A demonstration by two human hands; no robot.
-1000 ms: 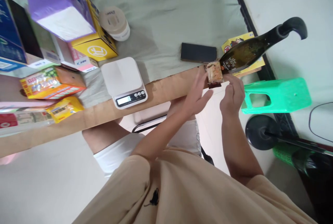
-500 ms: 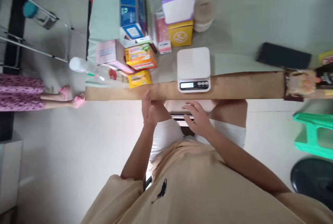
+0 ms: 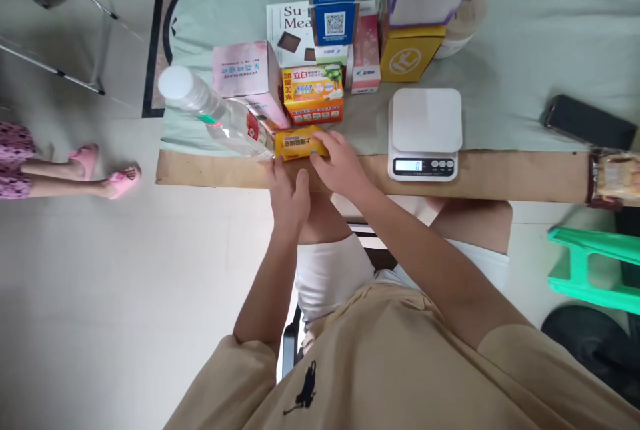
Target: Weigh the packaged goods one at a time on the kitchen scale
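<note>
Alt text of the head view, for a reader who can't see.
The right hand touches a yellow packet near a table edge, with the left hand close by. A clear bottle is left of the packet, a white scale right.

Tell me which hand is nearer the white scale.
Right. The right hand is at the right end of the yellow packet, left of the white scale; the left hand is farther left, by the packet's left end.

Soft even light, pale sheen on floor (image 3: pixel 165 277), fine print on yellow packet (image 3: pixel 299 144) blurred, edges stretched
</note>
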